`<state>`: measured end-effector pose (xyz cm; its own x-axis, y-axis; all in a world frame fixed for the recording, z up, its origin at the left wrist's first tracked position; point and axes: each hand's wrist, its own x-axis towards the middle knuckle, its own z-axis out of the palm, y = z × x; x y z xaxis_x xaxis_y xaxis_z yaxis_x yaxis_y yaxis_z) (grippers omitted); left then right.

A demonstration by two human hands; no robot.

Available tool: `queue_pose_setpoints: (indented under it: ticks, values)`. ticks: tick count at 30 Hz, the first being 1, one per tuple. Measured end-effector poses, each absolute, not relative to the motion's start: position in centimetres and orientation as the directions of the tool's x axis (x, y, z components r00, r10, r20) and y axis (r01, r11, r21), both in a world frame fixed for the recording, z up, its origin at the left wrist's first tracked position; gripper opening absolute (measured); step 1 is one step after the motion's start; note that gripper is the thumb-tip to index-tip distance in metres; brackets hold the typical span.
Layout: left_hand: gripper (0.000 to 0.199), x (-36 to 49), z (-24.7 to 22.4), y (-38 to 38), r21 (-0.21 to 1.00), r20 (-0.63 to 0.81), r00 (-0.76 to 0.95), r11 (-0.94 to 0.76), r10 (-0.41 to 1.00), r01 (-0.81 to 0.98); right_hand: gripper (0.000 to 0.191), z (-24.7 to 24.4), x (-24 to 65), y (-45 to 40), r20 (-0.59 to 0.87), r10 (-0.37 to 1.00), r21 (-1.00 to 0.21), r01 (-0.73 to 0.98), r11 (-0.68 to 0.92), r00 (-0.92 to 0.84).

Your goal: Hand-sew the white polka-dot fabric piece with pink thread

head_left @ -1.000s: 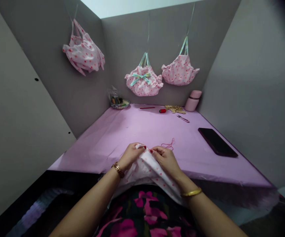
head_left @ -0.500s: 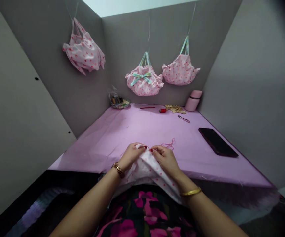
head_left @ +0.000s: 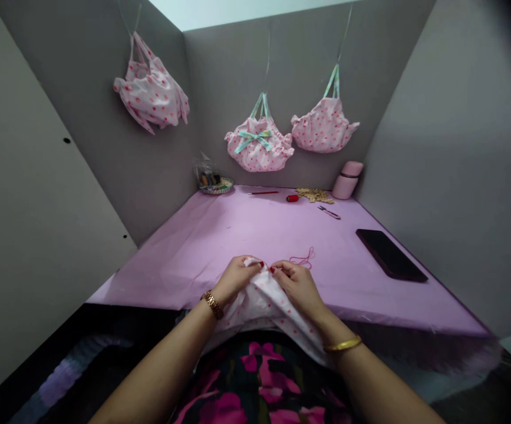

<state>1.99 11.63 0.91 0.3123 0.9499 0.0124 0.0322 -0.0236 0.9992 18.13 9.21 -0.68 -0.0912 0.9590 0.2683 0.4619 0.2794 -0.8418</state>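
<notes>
While both hands (head_left: 267, 277) pinch spotted fabric (head_left: 261, 297), a patterned dish (head_left: 225, 186) holds something partly hidden by clear plastic (head_left: 204, 168).

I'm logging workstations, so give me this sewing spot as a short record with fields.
left hand: pinching white dotted cloth
right hand: fingertips pinched at the cloth's top edge; any needle too small to tell
pink thread: loose on the table, beyond the right hand
thread snips: lying near red spool
phone: dark screen, at table's right
pink flask: upright, back right corner
hanging: three dotted pink cloth pieces
</notes>
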Motion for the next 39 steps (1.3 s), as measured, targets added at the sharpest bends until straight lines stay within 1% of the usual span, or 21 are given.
queue_pose_setpoints:
  ticks: [15,19,20,24,28,39]
  values:
    - [0.012,1.90,0.64,11.79,0.998,0.025,0.315,-0.040,0.949,0.041,0.019,-0.46,18.07,9.04,0.275,0.958,-0.819,0.504,0.276,-0.078]
    - [0.014,1.82,0.68,11.72,0.998,0.029,0.312,-0.046,0.950,0.048,0.029,-0.34,18.03,9.03,0.278,0.958,-0.806,0.525,0.274,-0.073]
    - [0.014,1.81,0.70,11.71,0.998,0.031,0.310,-0.049,0.950,0.050,0.029,-0.30,18.04,9.04,0.280,0.956,-0.802,0.527,0.282,-0.086]
    - [0.013,1.85,0.75,11.71,0.996,0.037,0.299,-0.060,0.954,0.066,0.022,-0.15,18.07,9.07,0.293,0.946,-0.790,0.523,0.319,-0.135]
    - [0.013,1.98,0.71,11.76,0.994,0.037,0.288,-0.064,0.957,0.086,0.020,-0.22,18.08,8.92,0.303,0.945,-0.784,0.531,0.322,-0.126]
    - [0.011,2.09,0.49,11.97,0.989,0.043,0.241,-0.075,0.970,0.127,0.020,-0.51,18.04,8.94,0.319,0.940,-0.781,0.527,0.335,-0.125]
